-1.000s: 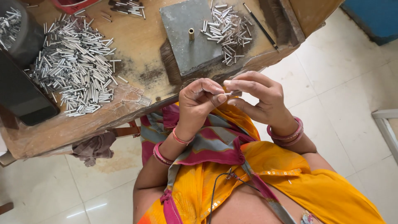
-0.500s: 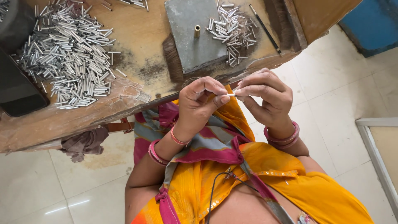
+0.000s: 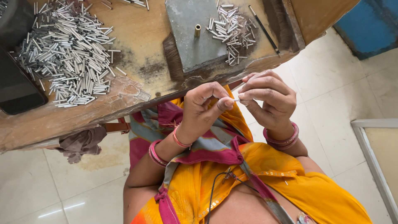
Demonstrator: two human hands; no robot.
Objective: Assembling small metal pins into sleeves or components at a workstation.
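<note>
Hands shifted slightly rightward, small metal tube (image 3: 236, 99) kept pinched between them.
Left hand (image 3: 205, 110) and right hand (image 3: 267, 99) are closed on it; a loosened pinch risks it being dropped to the floor.

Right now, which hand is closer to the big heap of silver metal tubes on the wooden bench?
Left hand: it sits just below-right of the heap of silver metal tubes. Right hand is farther right.

Open air around the fingers (image 3: 226, 101) on both flanks and below, down to the lap cloth (image 3: 215, 137). Just beyond the fingertips, blocked by the edge of the wooden bench (image 3: 141, 33). Farther past that edge, a grey metal block (image 3: 188, 41) with an upright brass pin (image 3: 197, 30), flanked by a small heap of metal tubes (image 3: 232, 27) and a thin dark rod (image 3: 263, 28). Well off to the left, a large heap of tubes (image 3: 70, 58) and a dark phone (image 3: 18, 89).
</note>
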